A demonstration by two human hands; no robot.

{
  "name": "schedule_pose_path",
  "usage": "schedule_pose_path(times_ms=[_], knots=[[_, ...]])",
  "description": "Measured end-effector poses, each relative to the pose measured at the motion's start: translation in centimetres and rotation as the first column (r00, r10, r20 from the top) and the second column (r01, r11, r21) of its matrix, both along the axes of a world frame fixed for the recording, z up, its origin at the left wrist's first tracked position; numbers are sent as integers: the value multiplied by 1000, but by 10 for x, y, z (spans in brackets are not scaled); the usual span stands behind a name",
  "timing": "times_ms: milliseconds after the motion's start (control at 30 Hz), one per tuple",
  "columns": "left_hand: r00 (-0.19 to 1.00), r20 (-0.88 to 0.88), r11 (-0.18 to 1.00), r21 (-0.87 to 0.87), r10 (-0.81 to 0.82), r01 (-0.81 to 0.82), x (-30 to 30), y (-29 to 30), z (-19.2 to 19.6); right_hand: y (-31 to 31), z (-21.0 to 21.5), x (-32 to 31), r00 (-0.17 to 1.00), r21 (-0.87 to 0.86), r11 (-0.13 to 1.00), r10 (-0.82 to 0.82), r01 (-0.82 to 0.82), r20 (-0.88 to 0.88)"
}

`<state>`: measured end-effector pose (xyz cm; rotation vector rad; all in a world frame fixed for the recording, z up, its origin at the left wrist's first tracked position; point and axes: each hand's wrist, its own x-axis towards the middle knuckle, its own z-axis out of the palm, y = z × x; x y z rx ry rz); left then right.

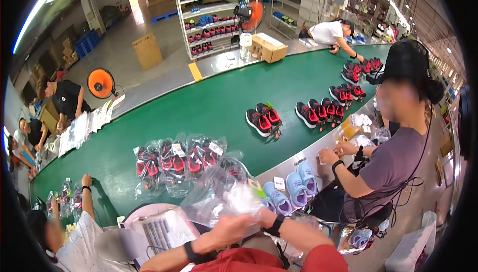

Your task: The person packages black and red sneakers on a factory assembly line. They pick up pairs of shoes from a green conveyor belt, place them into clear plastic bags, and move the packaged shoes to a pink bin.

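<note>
In front of my body I hold a clear plastic bag (211,200), crumpled and bright with glare. My left hand (230,230) is closed on its lower edge. Close beside it, my right hand (267,217) grips the bag's right side; its fingers are partly hidden by the film. What lies inside the bag, if anything, is smeared by glare. Just beyond are black and red sneakers in clear bags (178,161), with white labels on some. To the right of my hands stand light blue shoes (297,192) with a white tag (279,184).
A green conveyor belt (209,107) crosses ahead, carrying unbagged black and red sneakers (264,120). Left of my arm is a tub (137,212) with printed labels (167,231). A co-worker (393,142) stands close on the right, another (74,242) at lower left. A shoe rack (214,23) stands behind the belt.
</note>
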<state>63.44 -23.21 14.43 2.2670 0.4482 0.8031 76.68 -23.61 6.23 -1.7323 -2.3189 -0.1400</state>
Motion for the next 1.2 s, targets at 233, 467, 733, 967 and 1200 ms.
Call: schedule_pose_path(times_ms=[233, 467, 733, 967, 1200], knots=[[935, -121, 828, -435, 335, -353, 60, 110, -2, 31, 74, -17, 998, -501, 865, 20, 10, 54], [947, -258, 961, -247, -190, 125, 76, 55, 13, 15, 18, 47, 924, -203, 973, 23, -108, -381], [869, -222, 737, -463, 442, -493, 68, 124, 7, 153, -2, 61, 974, 140, 978, -130, 158, -186], [792, -204, 198, -905, 575, -376, 47, 121, -17, 74, -13, 105, 311, -575, 796, -507, -188, -804], [891, -91, 462, -829, 445, -315, 71, 99, -18, 13, 33, 98, 117, -583, 784, -572, -212, -812]])
